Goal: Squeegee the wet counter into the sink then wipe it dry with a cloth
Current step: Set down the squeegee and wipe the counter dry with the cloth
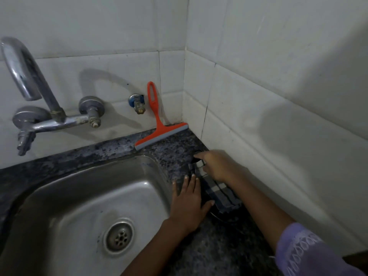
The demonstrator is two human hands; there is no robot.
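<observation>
An orange squeegee (pixel 159 124) leans upright against the back wall tiles, its grey blade resting on the dark speckled counter (pixel 175 150) behind the steel sink (pixel 79 196). A dark checked cloth (pixel 219 196) lies on the counter along the right wall. My left hand (pixel 189 204) presses flat on the cloth's near edge, fingers spread. My right hand (pixel 217 164) grips the cloth's far end beside the wall tiles. Neither hand touches the squeegee.
A chrome tap (pixel 29 80) curves over the sink at the left, with a small valve (pixel 137 102) on the back wall. White tiled walls meet in the corner behind the squeegee. The sink drain (pixel 119 237) sits at the basin's bottom.
</observation>
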